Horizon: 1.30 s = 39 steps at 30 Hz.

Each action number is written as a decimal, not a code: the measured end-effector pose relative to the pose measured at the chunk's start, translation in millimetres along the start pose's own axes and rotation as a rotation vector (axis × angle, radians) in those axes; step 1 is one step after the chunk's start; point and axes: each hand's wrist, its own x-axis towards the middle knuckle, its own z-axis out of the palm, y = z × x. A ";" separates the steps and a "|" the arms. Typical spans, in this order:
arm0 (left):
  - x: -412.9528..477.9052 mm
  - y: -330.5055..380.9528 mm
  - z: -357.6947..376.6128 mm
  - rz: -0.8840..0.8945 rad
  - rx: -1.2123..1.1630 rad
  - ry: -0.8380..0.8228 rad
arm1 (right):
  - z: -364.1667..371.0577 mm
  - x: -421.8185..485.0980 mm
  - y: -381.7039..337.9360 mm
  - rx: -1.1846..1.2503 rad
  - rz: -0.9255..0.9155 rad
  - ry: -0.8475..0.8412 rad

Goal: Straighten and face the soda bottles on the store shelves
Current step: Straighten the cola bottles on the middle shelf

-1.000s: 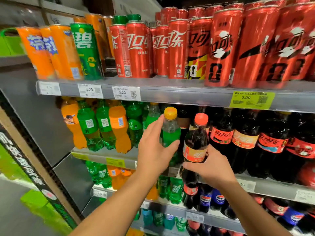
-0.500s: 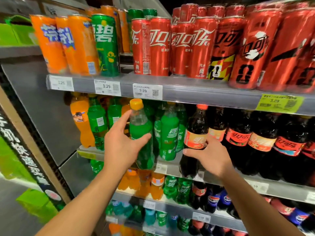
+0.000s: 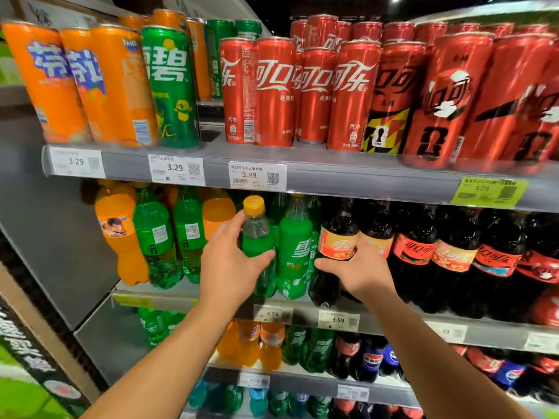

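- Orange Fanta bottle at far left of the middle shelf, upright, picture label turned front-left.
- Two green Sprite bottles just right of it, upright, white back labels facing out. Judged not faced yet.
- Left hand wraps the yellow-capped green bottle: thumb across the front under the green band, fingers behind. Firm grip.
- That bottle is at the front of the middle shelf, long axis near vertical, neck tipped slightly left. No logo shows toward camera. Base hidden by the hand, so cannot tell whether it rests on the shelf.
- Faced Sprite bottle stands between the two hands, logo forward, touching or almost touching both held bottles.
- Coca-Cola bottle at the front edge, upright, label turned a bit left of straight ahead.
- Right hand grips that cola bottle just under the label, thumb pointing left, fingers curled round the right side.
- Key relation: both bottles sit straight ahead of the hands, axes vertical, each hand already on its own bottle. Left is on the one needing more turn. Next move is likely a twist about the upright axis, not a reach.
- Row of cola bottles runs right, labels mostly forward.
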 end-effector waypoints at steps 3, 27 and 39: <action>5.8 -4.8 3.4 -0.013 0.016 -0.026 | 9.2 5.5 1.1 -0.007 0.031 0.029; 39.5 1.2 12.7 0.029 0.443 -0.170 | 36.0 17.9 16.5 -0.119 0.155 0.054; -1.0 22.0 1.3 0.106 0.322 -0.121 | 20.2 -16.0 12.5 -0.161 0.226 0.080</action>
